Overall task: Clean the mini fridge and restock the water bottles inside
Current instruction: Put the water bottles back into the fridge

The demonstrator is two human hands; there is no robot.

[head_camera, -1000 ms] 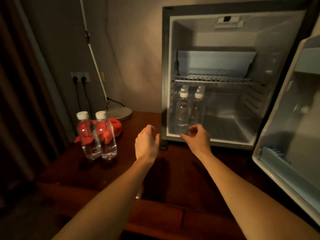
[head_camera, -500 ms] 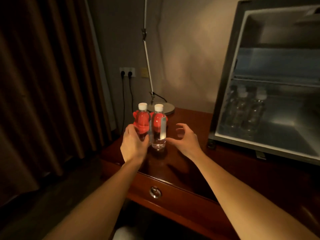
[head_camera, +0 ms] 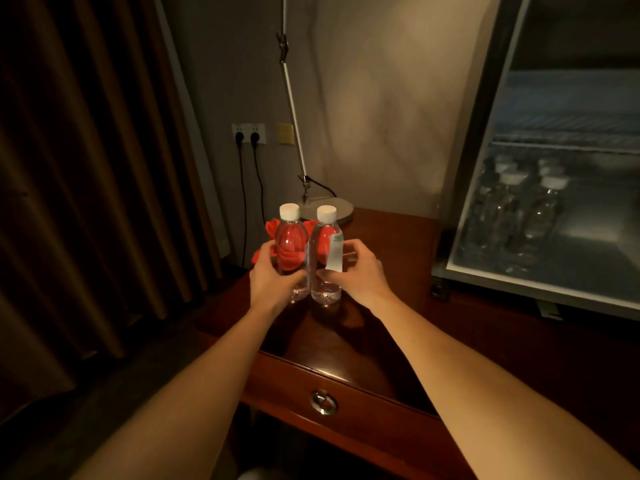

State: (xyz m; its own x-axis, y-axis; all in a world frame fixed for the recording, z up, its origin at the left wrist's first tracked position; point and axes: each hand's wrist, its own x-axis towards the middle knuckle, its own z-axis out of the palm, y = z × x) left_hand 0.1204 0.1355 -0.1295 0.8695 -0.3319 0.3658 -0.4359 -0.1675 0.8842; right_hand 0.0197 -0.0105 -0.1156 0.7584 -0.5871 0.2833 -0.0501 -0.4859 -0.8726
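Grasping one bottle each: left hand (head_camera: 273, 277) on left bottle (head_camera: 292, 252), right hand (head_camera: 360, 275) on right bottle (head_camera: 325, 258); lift upright, clear of cloth (head_camera: 268, 227), toward fridge (head_camera: 485, 140).

No readable text: right bottle (head_camera: 325, 251) label (head_camera: 335, 252) white-green, print too blurred.

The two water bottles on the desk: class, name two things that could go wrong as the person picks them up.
1. The left bottle and right bottle touch, so lifting one may tip the other.
2. The left hand and right hand hold low, so tops could sway toward the lamp pole.
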